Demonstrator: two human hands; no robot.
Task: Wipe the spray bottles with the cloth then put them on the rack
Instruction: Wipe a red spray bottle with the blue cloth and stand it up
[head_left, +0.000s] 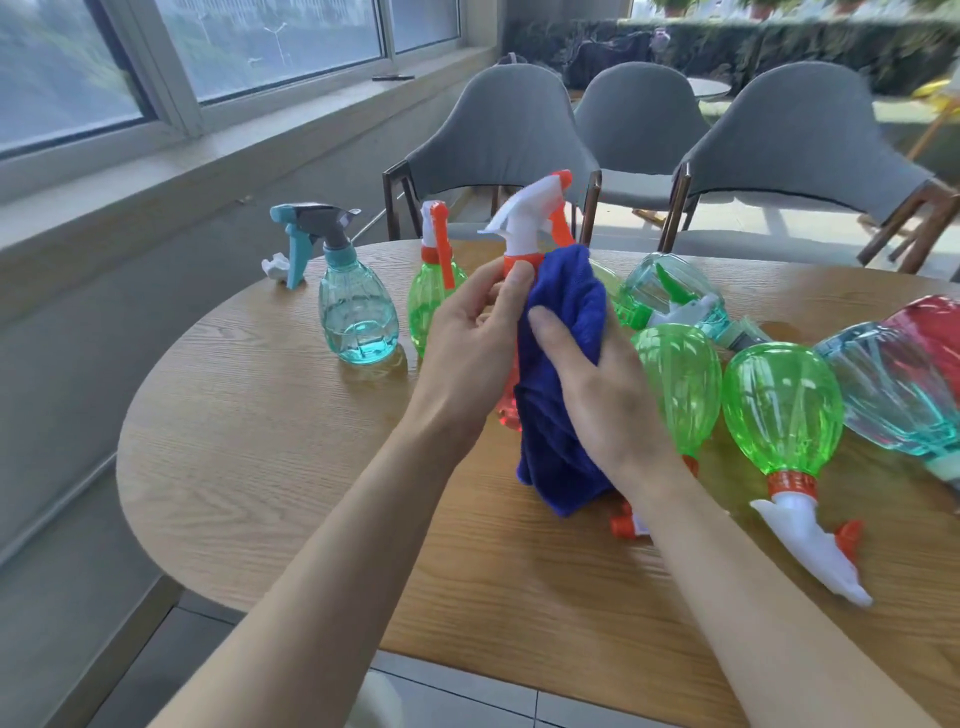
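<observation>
1. Two hands on one bottle. Left hand gripping red bottle at its orange collar, fingers curled round the neck, white-and-orange trigger head up above the grip.
2. Right hand clamping blue cloth against the bottle's side: thumb on front, other fingers wrapped behind the fabric.
3. Cloth draped over most of the red body. Base hidden, so can't tell whether resting on tabletop or lifted off it.
4. Step in hand, by the look of it: mid-wipe on the red bottle, approx. centre of tabletop.
5. Upright at left: upright teal bottle, plus upright green bottle just behind left hand. Maybe wiped already, but no way to tell from here.
6. Lying on their sides at right, at least five: first green bottle just beside the cloth, second green bottle, pale teal bottle behind them, big teal bottle, far red bottle at the frame edge. Prob. awaiting a wipe.
7. Rack: not in view. No bottle seen racked.
8. Progress, as a guess: early. Still left: finish this wipe, do the lying bottles, then rack the lot.
</observation>
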